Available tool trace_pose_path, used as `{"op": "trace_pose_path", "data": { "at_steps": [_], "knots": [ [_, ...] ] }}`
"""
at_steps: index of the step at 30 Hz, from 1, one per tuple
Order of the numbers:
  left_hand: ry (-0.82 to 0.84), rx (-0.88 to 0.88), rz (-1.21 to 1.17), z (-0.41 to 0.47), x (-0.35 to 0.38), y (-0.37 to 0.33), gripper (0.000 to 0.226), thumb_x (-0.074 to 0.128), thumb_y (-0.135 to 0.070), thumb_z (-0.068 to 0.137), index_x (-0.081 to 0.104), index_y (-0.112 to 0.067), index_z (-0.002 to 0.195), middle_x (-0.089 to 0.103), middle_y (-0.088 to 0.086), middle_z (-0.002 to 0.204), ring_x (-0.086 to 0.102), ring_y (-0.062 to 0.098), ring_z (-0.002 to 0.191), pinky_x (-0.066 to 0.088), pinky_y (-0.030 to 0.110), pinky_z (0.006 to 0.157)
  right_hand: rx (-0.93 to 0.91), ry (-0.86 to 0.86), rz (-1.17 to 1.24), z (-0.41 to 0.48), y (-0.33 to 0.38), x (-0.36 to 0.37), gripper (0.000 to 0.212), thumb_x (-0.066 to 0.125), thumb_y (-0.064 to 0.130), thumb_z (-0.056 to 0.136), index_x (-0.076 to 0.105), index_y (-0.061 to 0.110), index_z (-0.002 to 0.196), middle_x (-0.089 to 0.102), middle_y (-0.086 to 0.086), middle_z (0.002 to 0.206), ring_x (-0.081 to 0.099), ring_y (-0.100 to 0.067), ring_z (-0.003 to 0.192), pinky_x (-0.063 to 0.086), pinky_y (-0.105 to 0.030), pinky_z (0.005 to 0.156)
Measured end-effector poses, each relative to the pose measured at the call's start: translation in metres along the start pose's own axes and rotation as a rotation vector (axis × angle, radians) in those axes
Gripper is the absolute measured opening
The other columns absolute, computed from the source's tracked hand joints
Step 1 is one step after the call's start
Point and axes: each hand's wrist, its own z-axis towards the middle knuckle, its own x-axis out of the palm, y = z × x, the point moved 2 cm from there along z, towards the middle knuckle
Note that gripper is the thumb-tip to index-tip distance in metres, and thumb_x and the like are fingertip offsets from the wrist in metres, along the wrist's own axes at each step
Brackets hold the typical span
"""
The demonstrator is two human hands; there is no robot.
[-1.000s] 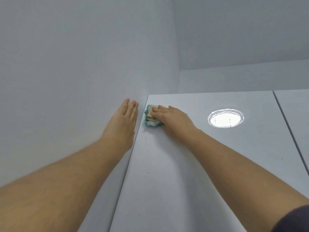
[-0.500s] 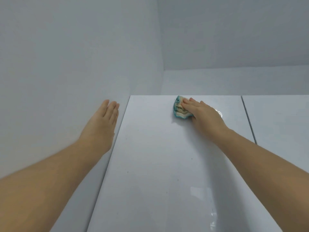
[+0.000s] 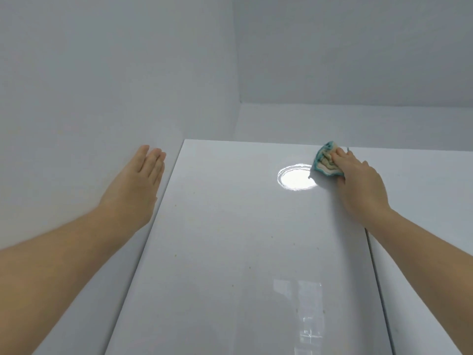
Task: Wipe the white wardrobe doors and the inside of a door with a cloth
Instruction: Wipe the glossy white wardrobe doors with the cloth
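Plain pale grey wall at left, meeting another pale surface along a straight seam; round bright glare below, squarish reflections lower still.

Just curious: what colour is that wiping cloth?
Teal-edged cream cloth, clearest in the head view.
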Motion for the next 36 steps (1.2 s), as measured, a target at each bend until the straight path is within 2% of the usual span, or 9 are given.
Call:
{"op": "trace_pose_path", "data": {
  "at_steps": [4, 6, 10, 12, 19, 24, 29, 36],
  "knots": [
    [-0.002, -0.007, 0.002, 0.001, 0.001, 0.0, 0.07, 0.007, -0.039, 0.103, -0.011, 0.013, 0.146, -0.012, 0.031, 0.157, -0.006, 0.044, 0.148, -0.006, 0.058, 0.118, 0.04, -0.045, -0.005, -0.002, 0.012, 0.007, 0.051, 0.044, 0.0, 0.09, 0.048, 0.012, 0.14, 0.041, -0.007, 0.151, 0.043, -0.031, 0.132, 0.035, -0.036, 0.099],
    [-0.002, -0.005, 0.001, 0.001, 0.002, 0.0, 0.07, 0.007, -0.039, 0.103, -0.01, 0.012, 0.147, -0.011, 0.031, 0.157, -0.006, 0.043, 0.148, -0.006, 0.057, 0.118, 0.049, -0.052, -0.008, -0.006, 0.02, 0.013, 0.049, 0.043, -0.001, 0.089, 0.051, 0.009, 0.136, 0.046, -0.01, 0.146, 0.047, -0.032, 0.124, 0.035, -0.033, 0.091],
    [0.015, 0.004, 0.006, 0.002, 0.002, 0.001, 0.068, 0.007, -0.038, 0.103, -0.01, 0.011, 0.147, -0.012, 0.029, 0.158, -0.006, 0.041, 0.149, -0.006, 0.056, 0.118, -0.02, -0.079, 0.008, -0.015, 0.039, 0.027, 0.057, 0.042, -0.011, 0.087, 0.049, 0.008, 0.14, 0.042, -0.01, 0.15, 0.038, -0.029, 0.136, 0.03, -0.032, 0.106],
    [0.022, 0.018, 0.013, 0.003, 0.001, 0.002, 0.067, 0.007, -0.038, 0.103, -0.01, 0.01, 0.148, -0.012, 0.027, 0.158, -0.006, 0.039, 0.149, -0.005, 0.055, 0.119, -0.058, -0.062, 0.032, -0.017, 0.05, 0.033, 0.06, 0.041, -0.012, 0.087, 0.044, 0.01, 0.143, 0.037, -0.008, 0.153, 0.031, -0.026, 0.142, 0.023, -0.031, 0.113],
    [0.041, 0.066, 0.02, 0.001, -0.001, 0.007, 0.065, 0.006, -0.037, 0.103, -0.011, 0.007, 0.149, -0.014, 0.024, 0.159, -0.008, 0.036, 0.15, -0.005, 0.052, 0.12, -0.213, 0.035, -0.003, -0.016, 0.105, 0.055, 0.058, 0.036, -0.004, 0.094, 0.032, 0.012, 0.15, 0.026, -0.006, 0.158, 0.021, -0.022, 0.147, 0.013, -0.029, 0.117],
    [0.036, 0.067, -0.006, -0.003, -0.001, 0.006, 0.066, 0.006, -0.038, 0.104, -0.012, 0.008, 0.148, -0.015, 0.026, 0.158, -0.01, 0.037, 0.149, -0.007, 0.052, 0.12, -0.316, 0.085, -0.039, -0.012, 0.146, 0.072, 0.055, 0.036, 0.002, 0.096, 0.028, 0.012, 0.15, 0.024, -0.004, 0.159, 0.02, -0.022, 0.146, 0.014, -0.03, 0.115],
    [0.019, 0.029, -0.021, -0.008, 0.001, 0.006, 0.068, 0.006, -0.038, 0.103, -0.012, 0.011, 0.147, -0.014, 0.029, 0.157, -0.01, 0.041, 0.148, -0.006, 0.054, 0.12, -0.382, 0.108, -0.028, -0.009, 0.183, 0.09, 0.052, 0.04, 0.003, 0.096, 0.033, 0.011, 0.146, 0.028, -0.006, 0.157, 0.023, -0.024, 0.145, 0.017, -0.032, 0.115],
    [0.019, 0.02, -0.035, -0.011, -0.001, 0.005, 0.068, 0.007, -0.038, 0.104, -0.012, 0.01, 0.148, -0.013, 0.029, 0.158, -0.01, 0.04, 0.148, -0.006, 0.053, 0.12, -0.441, 0.106, -0.016, -0.002, 0.223, 0.11, 0.04, 0.04, 0.004, 0.093, 0.047, 0.013, 0.131, 0.046, -0.006, 0.142, 0.039, -0.025, 0.13, 0.029, -0.034, 0.107]
  ]
}}
